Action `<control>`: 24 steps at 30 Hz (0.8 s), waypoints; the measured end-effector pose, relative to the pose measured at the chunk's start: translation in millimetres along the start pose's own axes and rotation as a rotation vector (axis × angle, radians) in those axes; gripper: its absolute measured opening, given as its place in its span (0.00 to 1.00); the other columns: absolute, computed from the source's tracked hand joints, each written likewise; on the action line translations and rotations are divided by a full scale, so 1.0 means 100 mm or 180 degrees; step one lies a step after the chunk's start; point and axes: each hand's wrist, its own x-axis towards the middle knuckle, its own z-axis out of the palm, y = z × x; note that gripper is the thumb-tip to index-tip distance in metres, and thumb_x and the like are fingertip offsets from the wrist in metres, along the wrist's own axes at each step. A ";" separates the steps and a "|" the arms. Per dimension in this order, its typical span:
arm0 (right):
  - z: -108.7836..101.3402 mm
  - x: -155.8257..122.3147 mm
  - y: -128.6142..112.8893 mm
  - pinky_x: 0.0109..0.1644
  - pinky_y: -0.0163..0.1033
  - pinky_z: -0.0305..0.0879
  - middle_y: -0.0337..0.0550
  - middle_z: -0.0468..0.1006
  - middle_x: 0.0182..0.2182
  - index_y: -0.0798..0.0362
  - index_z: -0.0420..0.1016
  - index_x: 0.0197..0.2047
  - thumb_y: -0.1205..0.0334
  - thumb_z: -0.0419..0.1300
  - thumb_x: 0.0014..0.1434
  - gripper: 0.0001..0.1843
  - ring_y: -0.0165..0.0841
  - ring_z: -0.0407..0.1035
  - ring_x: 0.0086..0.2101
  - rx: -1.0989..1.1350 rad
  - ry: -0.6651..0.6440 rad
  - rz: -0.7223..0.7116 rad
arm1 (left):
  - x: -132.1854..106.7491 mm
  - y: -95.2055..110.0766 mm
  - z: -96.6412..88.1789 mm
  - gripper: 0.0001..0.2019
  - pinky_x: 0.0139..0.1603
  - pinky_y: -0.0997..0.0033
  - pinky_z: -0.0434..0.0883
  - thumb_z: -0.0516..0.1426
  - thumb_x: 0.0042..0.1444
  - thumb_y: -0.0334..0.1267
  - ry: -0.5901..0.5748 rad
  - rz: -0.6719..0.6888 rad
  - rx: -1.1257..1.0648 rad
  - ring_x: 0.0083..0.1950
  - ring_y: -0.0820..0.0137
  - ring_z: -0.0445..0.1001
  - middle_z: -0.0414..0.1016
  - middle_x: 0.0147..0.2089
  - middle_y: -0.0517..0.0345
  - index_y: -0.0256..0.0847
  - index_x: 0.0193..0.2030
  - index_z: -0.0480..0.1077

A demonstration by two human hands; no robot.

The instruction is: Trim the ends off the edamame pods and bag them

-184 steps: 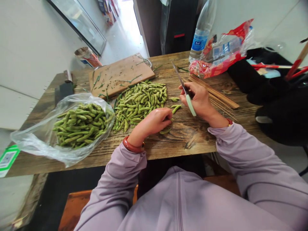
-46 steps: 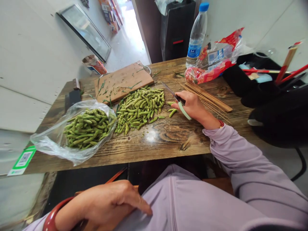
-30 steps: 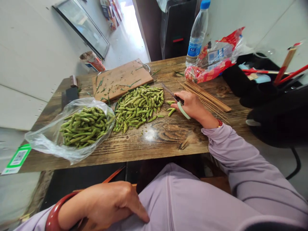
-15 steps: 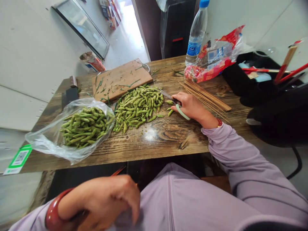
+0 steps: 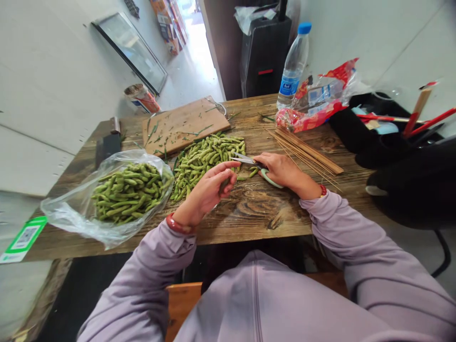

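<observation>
My right hand (image 5: 280, 168) is closed round a pair of scissors (image 5: 264, 173) with pale green handles. The blades are parted and point left, at the edge of a heap of green soybean pods (image 5: 199, 159). My left hand (image 5: 210, 187), a red bangle on its wrist, hovers in front of that heap. Its index finger stretches toward the blade tips while the other fingers are loosely curled, and I see nothing held in them. A few loose pods (image 5: 253, 172) lie by the scissors. Left of the heap, a clear plastic bag (image 5: 71, 209) holds more pods.
Behind the heap lies a wooden cutting board (image 5: 185, 121) with green scraps, and a cleaver (image 5: 108, 147) to its left. Wooden skewers (image 5: 309, 152), a water bottle (image 5: 292, 76) and red plastic packaging (image 5: 313, 111) are at the right. A black organizer (image 5: 374, 147) stands further right.
My left hand has risen from my lap to the front of the pod heap. My right hand keeps hold of the scissors, whose blades now look wider apart. The view has shifted slightly.
</observation>
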 end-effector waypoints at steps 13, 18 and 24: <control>-0.02 0.00 0.01 0.47 0.40 0.67 0.48 0.80 0.51 0.52 0.75 0.57 0.72 0.57 0.57 0.24 0.41 0.75 0.48 -0.0135 0.0035 0.0280 | 0.48 -0.06 -0.11 0.14 0.18 0.82 0.50 0.64 0.56 0.47 0.0056 0.0371 0.0100 0.19 0.83 0.51 0.54 0.22 0.69 0.35 0.37 0.75; 0.03 -0.01 0.04 0.43 0.39 0.66 0.48 0.80 0.48 0.51 0.75 0.57 0.68 0.59 0.58 0.23 0.39 0.74 0.41 0.0040 0.0129 0.0146 | 0.41 -0.13 -0.13 0.16 0.18 0.80 0.46 0.64 0.57 0.50 -0.0041 0.0389 0.0323 0.19 0.82 0.45 0.49 0.20 0.71 0.36 0.38 0.74; 0.06 -0.01 0.09 0.43 0.41 0.67 0.48 0.80 0.44 0.54 0.76 0.55 0.65 0.60 0.58 0.21 0.38 0.72 0.37 0.0413 0.0314 -0.0033 | 0.40 -0.12 -0.13 0.14 0.19 0.77 0.46 0.60 0.59 0.47 0.0028 0.0573 0.0800 0.19 0.81 0.46 0.51 0.20 0.70 0.36 0.37 0.74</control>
